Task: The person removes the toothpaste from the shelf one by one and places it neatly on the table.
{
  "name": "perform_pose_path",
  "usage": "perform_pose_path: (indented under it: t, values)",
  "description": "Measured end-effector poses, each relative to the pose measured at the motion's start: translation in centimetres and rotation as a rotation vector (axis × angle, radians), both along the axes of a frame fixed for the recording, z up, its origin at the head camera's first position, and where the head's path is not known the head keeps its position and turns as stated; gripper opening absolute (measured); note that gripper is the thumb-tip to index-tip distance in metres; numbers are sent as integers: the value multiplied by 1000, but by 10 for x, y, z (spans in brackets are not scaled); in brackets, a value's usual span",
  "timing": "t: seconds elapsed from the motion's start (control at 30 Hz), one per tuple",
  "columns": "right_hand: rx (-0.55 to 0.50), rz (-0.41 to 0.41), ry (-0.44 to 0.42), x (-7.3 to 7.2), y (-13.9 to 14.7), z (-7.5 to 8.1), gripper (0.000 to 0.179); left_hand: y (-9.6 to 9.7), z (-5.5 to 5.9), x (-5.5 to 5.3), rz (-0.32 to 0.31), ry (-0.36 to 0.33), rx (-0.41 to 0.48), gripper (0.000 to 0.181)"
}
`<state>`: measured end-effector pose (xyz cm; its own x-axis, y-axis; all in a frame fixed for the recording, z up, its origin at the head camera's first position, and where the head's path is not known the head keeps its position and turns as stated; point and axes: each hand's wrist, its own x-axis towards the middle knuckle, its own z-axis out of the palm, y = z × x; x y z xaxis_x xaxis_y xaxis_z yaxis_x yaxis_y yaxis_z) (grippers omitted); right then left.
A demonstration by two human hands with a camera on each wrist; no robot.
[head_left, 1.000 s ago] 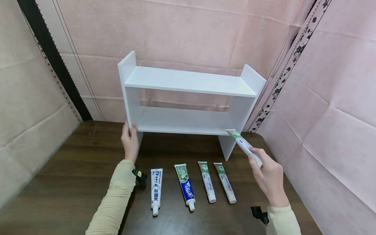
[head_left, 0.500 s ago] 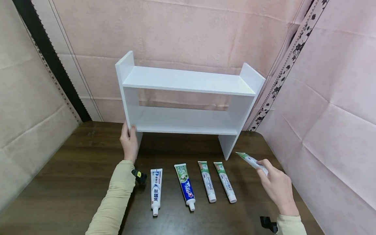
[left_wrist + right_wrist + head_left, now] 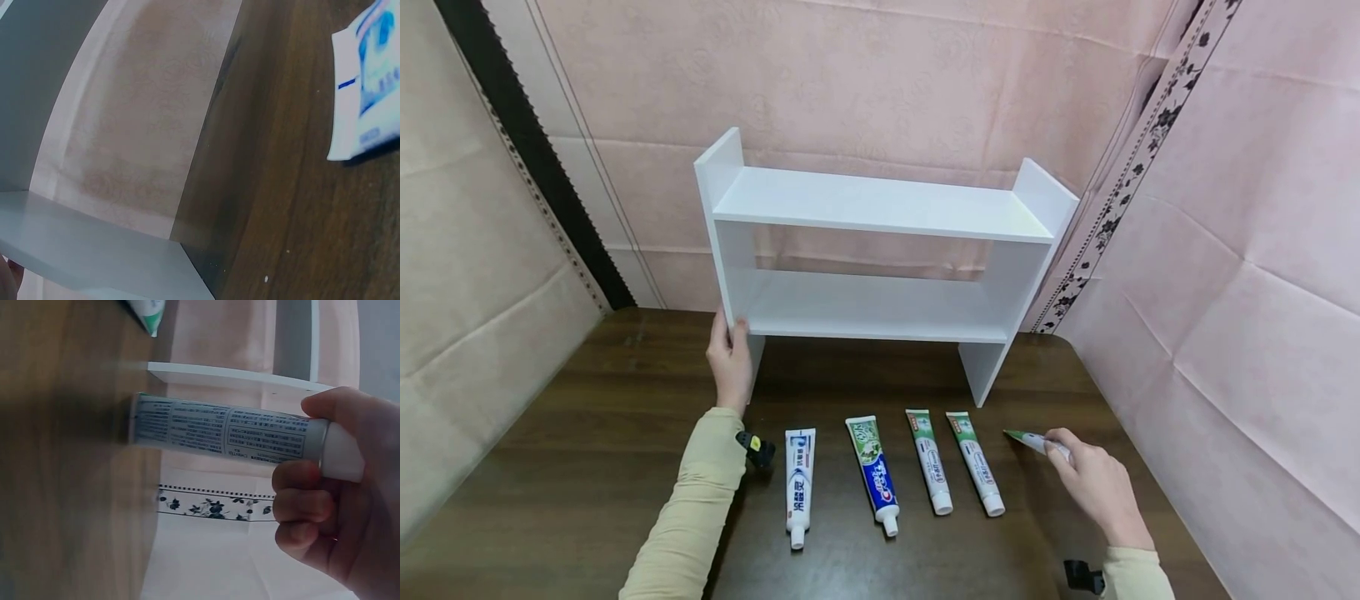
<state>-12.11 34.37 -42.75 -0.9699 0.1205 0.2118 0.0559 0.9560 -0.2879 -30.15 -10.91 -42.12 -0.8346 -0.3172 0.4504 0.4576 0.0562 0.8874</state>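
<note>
My left hand [image 3: 730, 362] grips the lower left side panel of a white two-tier shelf [image 3: 880, 308]. At the right, my right hand [image 3: 1097, 483] pinches a white and green toothpaste tube [image 3: 1032, 441] near its white cap. In the right wrist view, fine print covers the side of the held toothpaste tube [image 3: 219, 428], and its flat crimped end is close over the table. Two similar green and white toothpaste tubes [image 3: 929, 461] lie side by side in front of the shelf. Left of them are a blue and green toothpaste tube [image 3: 872, 475] and a white and blue one [image 3: 799, 487].
The shelf stands at the back of a dark wooden table [image 3: 587, 467], its tiers bare. Pink cloth [image 3: 887, 83] hangs behind it, and more cloth [image 3: 1262, 292] closes off the right side close to my right hand.
My right hand has brought the toothpaste tube down from beside the shelf's right leg towards the table, to the right of the lying tubes. The left hand stays on the shelf.
</note>
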Motion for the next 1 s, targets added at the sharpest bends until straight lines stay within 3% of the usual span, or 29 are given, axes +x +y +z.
perform_pose_path:
  t: [0.13, 0.37, 0.6, 1.0]
  values:
    - [-15, 1, -25, 0, 2, -5, 34, 0, 2, 1, -8, 4, -6, 49]
    - [-42, 62, -148, 1, 1, -18, 46, -4, -1, 6, -19, -39, 4, 49]
    - [62, 102, -250, -6, -7, -34, 50, -5, -6, 4, -24, -32, 1, 49]
    - [131, 123, -279, -6, -9, -35, 52, -5, -4, 1, -26, -16, -7, 49]
